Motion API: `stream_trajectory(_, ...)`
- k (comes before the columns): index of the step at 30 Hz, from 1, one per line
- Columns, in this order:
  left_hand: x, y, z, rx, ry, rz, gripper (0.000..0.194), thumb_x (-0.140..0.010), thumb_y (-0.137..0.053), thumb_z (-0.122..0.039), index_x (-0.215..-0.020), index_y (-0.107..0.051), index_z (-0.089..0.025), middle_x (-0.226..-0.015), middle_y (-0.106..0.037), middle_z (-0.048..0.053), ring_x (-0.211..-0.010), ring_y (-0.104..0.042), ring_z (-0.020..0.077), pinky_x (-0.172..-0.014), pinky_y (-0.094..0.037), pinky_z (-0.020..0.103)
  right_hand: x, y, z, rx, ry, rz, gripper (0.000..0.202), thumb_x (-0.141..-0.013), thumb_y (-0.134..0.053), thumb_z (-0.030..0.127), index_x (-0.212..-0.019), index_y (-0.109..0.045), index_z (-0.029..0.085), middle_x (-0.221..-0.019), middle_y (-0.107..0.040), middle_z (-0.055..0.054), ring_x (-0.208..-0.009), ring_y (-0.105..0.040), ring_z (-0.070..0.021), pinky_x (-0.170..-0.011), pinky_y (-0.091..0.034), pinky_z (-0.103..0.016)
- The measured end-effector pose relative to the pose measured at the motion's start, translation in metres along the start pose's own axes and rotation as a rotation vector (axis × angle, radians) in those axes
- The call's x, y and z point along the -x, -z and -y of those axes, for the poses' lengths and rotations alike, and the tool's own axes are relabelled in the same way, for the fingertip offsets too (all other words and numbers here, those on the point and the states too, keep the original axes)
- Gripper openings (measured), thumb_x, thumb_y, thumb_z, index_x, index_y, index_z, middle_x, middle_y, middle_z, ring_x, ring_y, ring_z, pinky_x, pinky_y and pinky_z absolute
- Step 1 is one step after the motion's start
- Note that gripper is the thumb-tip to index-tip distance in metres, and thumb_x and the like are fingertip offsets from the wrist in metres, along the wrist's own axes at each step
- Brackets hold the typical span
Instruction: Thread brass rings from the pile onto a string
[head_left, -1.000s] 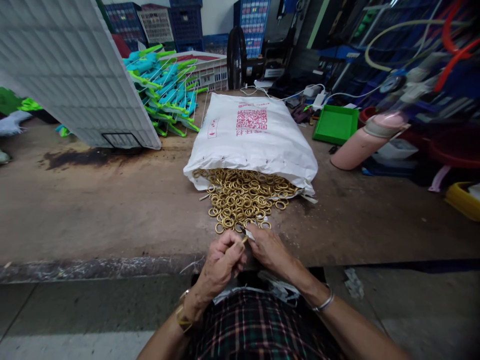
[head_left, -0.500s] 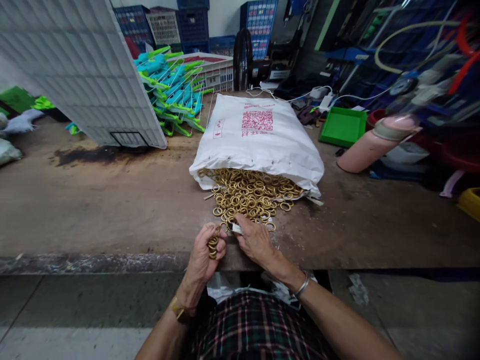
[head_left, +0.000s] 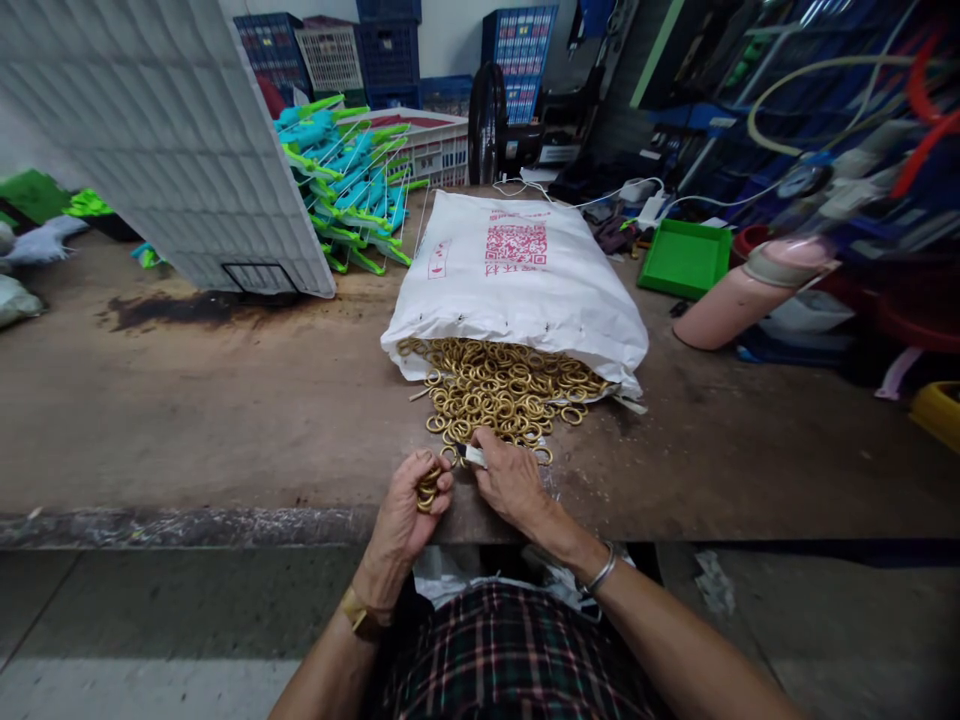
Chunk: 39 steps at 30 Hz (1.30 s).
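My left hand (head_left: 409,510), near the table's front edge, is closed around several brass-coloured rings (head_left: 428,490) that show between its fingers. Just past its fingertips lies a single ring (head_left: 448,456); whether they touch it I cannot tell. To the right, my right hand (head_left: 514,485) is closed on a small white tool with a dark tip (head_left: 474,456), which points left toward that ring. Its exact kind is too small to make out. A heap of loose brass-coloured rings (head_left: 495,390) spills toward both hands from the mouth of a white woven sack (head_left: 465,285).
A grey ribbed panel (head_left: 187,150) leans at left beside a stack of blue and green plastic parts (head_left: 352,190). To the right are a pink bottle (head_left: 724,300) and a green tray (head_left: 686,258). A fan (head_left: 487,120) and stacked crates stand behind the wooden table (head_left: 187,420).
The rings in my left hand have shifted and sit more bunched inside the fingers. My right hand stays nearly in place with the tool. The view has moved slightly.
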<state>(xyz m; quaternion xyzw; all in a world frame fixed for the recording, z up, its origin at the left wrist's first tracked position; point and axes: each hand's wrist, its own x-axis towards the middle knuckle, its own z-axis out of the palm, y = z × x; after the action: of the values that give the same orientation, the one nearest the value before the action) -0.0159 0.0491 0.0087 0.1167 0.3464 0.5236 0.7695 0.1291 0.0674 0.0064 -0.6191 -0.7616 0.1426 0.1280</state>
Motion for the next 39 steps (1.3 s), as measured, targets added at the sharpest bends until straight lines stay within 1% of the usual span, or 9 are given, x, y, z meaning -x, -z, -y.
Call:
stream_trajectory(6, -0.002, -0.002, 0.002, -0.109, -0.014, 0.033, 0.025, -0.065, -0.071, -0.026, -0.071, -0.05, -0.014, -0.071, -0.053, 0.0, -0.056, -0.05, 0.0059, -0.035, -0.025, 0.01, 0.004, -0.002, -0.012, -0.115, 0.019, -0.149, 0.014, -0.078, -0.043, 0.014, -0.087, -0.052, 0.019, -0.081, -0.06, -0.004, -0.071, -0.053, -0.0154, -0.062, -0.032, -0.025)
stream_trajectory(12, -0.002, -0.011, 0.004, -0.209, -0.027, -0.004, 0.03, -0.06, -0.073, -0.027, -0.079, -0.054, -0.014, -0.067, -0.054, 0.0, -0.053, -0.05, 0.0062, -0.034, -0.023, 0.011, 0.007, -0.003, -0.023, -0.175, 0.074, -0.201, 0.012, -0.081, -0.043, 0.016, -0.082, -0.054, 0.019, -0.083, -0.055, -0.005, -0.077, -0.05, -0.0161, -0.067, -0.036, -0.024)
stream_trajectory(16, -0.003, -0.015, 0.009, -0.311, -0.037, -0.03, 0.033, -0.06, -0.072, -0.034, -0.081, -0.054, -0.015, -0.065, -0.052, -0.002, -0.047, -0.046, 0.0041, -0.034, -0.023, 0.012, 0.008, -0.002, -0.027, -0.23, 0.088, -0.238, 0.009, -0.08, -0.045, 0.016, -0.078, -0.054, 0.019, -0.079, -0.056, -0.004, -0.074, -0.05, -0.0158, -0.066, -0.037, -0.025)
stream_trajectory(21, -0.004, -0.02, 0.018, -0.625, -0.149, -0.076, 0.035, -0.071, -0.06, -0.045, -0.089, -0.054, -0.016, -0.052, -0.044, -0.008, -0.037, -0.035, 0.0033, -0.034, -0.024, 0.014, 0.01, 0.002, -0.028, -0.314, 0.134, -0.241, 0.01, -0.081, -0.045, 0.017, -0.079, -0.054, 0.019, -0.076, -0.058, -0.003, -0.069, -0.052, -0.015, -0.063, -0.038, -0.024)
stream_trajectory(26, -0.004, -0.028, 0.019, -0.81, -0.253, -0.06, 0.033, -0.076, -0.055, -0.038, -0.1, -0.055, -0.016, -0.049, -0.045, -0.007, -0.038, -0.036, 0.0047, -0.041, -0.03, 0.016, 0.014, 0.005, -0.026, -0.35, 0.171, -0.233, 0.013, -0.08, -0.044, 0.015, -0.084, -0.057, 0.019, -0.08, -0.06, -0.004, -0.072, -0.054, -0.0146, -0.066, -0.039, -0.024)
stream_trajectory(28, -0.006, -0.028, 0.019, -0.821, -0.266, -0.033, 0.028, -0.077, -0.055, -0.036, -0.097, -0.057, -0.016, -0.048, -0.045, -0.007, -0.039, -0.036, 0.0051, -0.042, -0.031, 0.017, 0.015, 0.005, -0.024, -0.36, 0.161, -0.217, 0.013, -0.081, -0.044, 0.016, -0.083, -0.057, 0.018, -0.079, -0.06, -0.004, -0.071, -0.054, -0.0143, -0.066, -0.039, -0.024)
stream_trajectory(32, -0.01, -0.024, 0.019, -0.819, -0.273, 0.005, 0.02, -0.077, -0.056, -0.035, -0.079, -0.06, -0.016, -0.046, -0.044, -0.007, -0.04, -0.035, 0.0058, -0.043, -0.029, 0.018, 0.015, 0.006, -0.023, -0.4, 0.124, -0.181, 0.013, -0.082, -0.044, 0.02, -0.073, -0.054, 0.019, -0.07, -0.056, -0.001, -0.064, -0.049, -0.0123, -0.061, -0.036, -0.022)
stream_trajectory(36, -0.012, -0.022, 0.019, -0.833, -0.284, 0.017, 0.018, -0.077, -0.055, -0.034, -0.075, -0.059, -0.017, -0.046, -0.042, -0.007, -0.042, -0.035, 0.0067, -0.044, -0.029, 0.018, 0.015, 0.005, -0.022, -0.435, 0.097, -0.161, 0.015, -0.081, -0.045, 0.022, -0.068, -0.052, 0.018, -0.065, -0.052, 0.001, -0.061, -0.045, -0.0111, -0.059, -0.034, -0.022)
stream_trajectory(39, -0.011, -0.022, 0.017, -0.869, -0.292, 0.035, 0.016, -0.076, -0.056, -0.031, -0.069, -0.057, -0.017, -0.046, -0.042, -0.006, -0.044, -0.036, 0.0075, -0.046, -0.029, 0.018, 0.014, 0.004, -0.019, -0.534, 0.036, -0.12, 0.017, -0.081, -0.046, 0.026, -0.067, -0.053, 0.018, -0.064, -0.051, 0.001, -0.06, -0.045, -0.0107, -0.058, -0.034, -0.021)
